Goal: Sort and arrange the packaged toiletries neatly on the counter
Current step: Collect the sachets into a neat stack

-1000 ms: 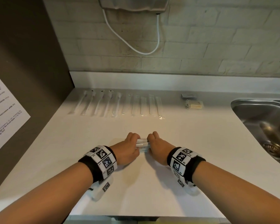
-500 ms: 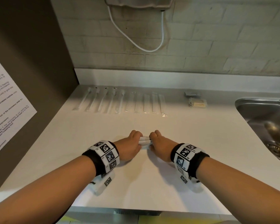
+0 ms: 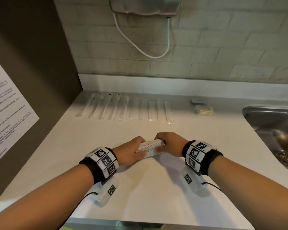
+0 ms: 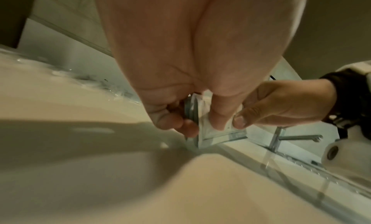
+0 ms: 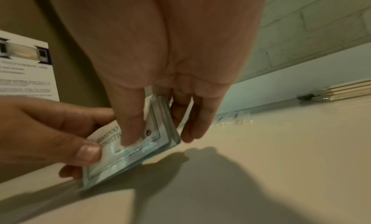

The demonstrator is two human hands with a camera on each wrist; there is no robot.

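Note:
A stack of white shampoo sachets stands on edge on the white counter, tilted toward me, with its printed face showing. My left hand pinches its left end and my right hand pinches its right end, thumbs on the near face and fingers behind. At the back left lies a row of several wrapped toothbrushes and combs. Further right sit a small grey packet and a pack of cotton buds.
A steel sink is sunk into the counter at the right. A dark side panel with a printed notice closes the left. A wall appliance with a white cord hangs above on the tiled wall.
The stack of sachets has tipped so its printed face now shows toward me. Both hands have shifted slightly apart on its ends.

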